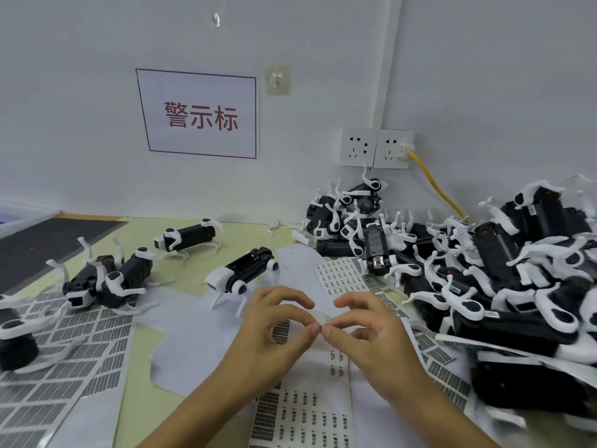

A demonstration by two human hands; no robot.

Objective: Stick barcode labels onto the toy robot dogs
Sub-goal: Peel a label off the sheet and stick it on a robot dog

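Observation:
My left hand [274, 324] and my right hand [365, 321] meet fingertip to fingertip over a long label strip [303, 412] in the front centre. Both pinch the lifted top end of that strip, where a small barcode label [319, 324] sits between the fingertips. A black and white toy robot dog [240, 274] stands just beyond my hands. Another dog [185, 237] stands farther back, and two dogs [106, 281] lie at the left. A big pile of dogs [484, 270] fills the right side.
Label sheets [64, 360] cover the table at the left, with one more dog [16, 331] on them. Another label sheet [345, 279] lies by the pile. Wall sockets [376, 148] with a yellow cable [433, 182] sit behind the pile. A dark mat [48, 240] lies far left.

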